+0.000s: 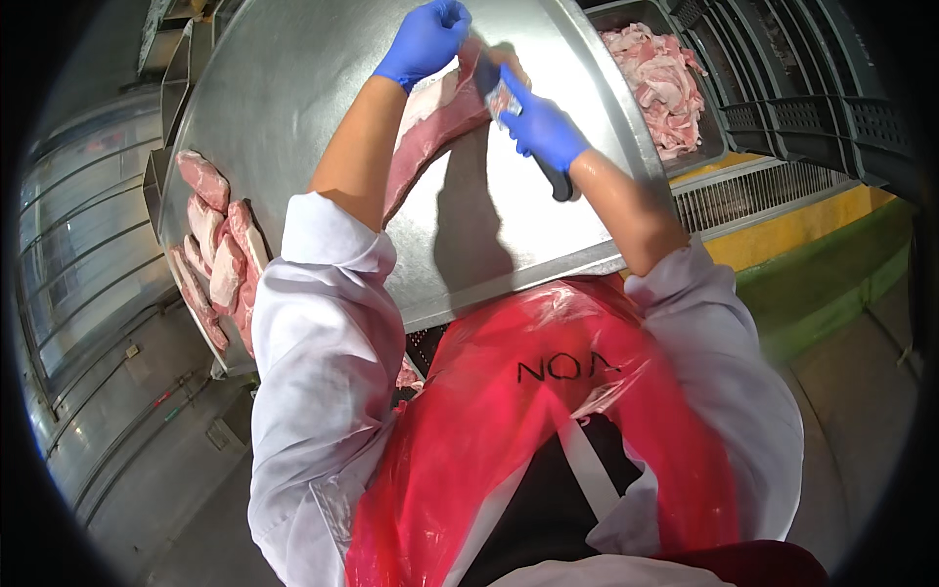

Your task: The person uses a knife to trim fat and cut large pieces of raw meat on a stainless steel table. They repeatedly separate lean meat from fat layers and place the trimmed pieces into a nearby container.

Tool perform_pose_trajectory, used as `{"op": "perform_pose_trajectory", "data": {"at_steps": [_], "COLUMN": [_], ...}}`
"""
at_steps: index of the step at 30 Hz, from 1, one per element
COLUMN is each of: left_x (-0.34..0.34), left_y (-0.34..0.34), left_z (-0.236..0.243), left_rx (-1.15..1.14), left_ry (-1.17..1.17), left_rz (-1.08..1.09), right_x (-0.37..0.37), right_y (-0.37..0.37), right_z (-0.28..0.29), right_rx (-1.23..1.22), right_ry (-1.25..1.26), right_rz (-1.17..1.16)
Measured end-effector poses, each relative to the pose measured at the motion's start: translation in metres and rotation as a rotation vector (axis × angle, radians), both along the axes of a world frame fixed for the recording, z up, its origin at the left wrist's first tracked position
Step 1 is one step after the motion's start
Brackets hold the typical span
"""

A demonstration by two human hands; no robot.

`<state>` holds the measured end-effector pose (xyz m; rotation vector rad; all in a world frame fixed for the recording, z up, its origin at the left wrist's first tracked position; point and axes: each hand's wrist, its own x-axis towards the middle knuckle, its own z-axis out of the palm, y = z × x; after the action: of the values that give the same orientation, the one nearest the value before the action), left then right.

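Observation:
A long piece of raw pink meat with a white fat layer lies across the metal table, running from under my left forearm up toward both hands. My left hand, in a blue glove, is closed with its fingertips pinched beside the far end of the meat. What it pinches, if anything, cannot be made out. In my blue-gloved right hand is a knife with a dark handle, the index finger stretched along it. Its blade is against the meat's far end, near a pale scrap.
The metal table has a raised rim. Several cut meat pieces lie at its left edge. A dark tub of trimmings stands beyond the right edge, next to stacked dark crates and a metal grating.

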<state>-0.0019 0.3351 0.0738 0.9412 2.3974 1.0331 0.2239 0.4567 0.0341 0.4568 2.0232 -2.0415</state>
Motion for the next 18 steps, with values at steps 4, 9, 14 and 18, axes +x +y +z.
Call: {"op": "perform_pose_trajectory", "data": {"at_steps": [4, 9, 14, 18], "left_x": [0.016, 0.064, 0.045, 0.051], "left_y": [-0.004, 0.010, -0.026, -0.008], "left_z": [0.017, -0.013, -0.040, -0.022], "left_rx": [-0.368, -0.507, -0.083, -0.039], "left_ry": [0.301, 0.105, -0.266, -0.087], "left_rz": [0.244, 0.228, 0.358, 0.213], "right_x": [0.020, 0.045, 0.011, -0.046], "right_y": [0.034, 0.044, 0.015, -0.007], "right_z": [0.008, 0.002, -0.005, 0.001], "right_rx": [-0.003, -0.034, 0.007, -0.114], "right_ry": [-0.038, -0.086, -0.043, 0.092], "right_rz": [-0.296, -0.413, -0.371, -0.196]}}
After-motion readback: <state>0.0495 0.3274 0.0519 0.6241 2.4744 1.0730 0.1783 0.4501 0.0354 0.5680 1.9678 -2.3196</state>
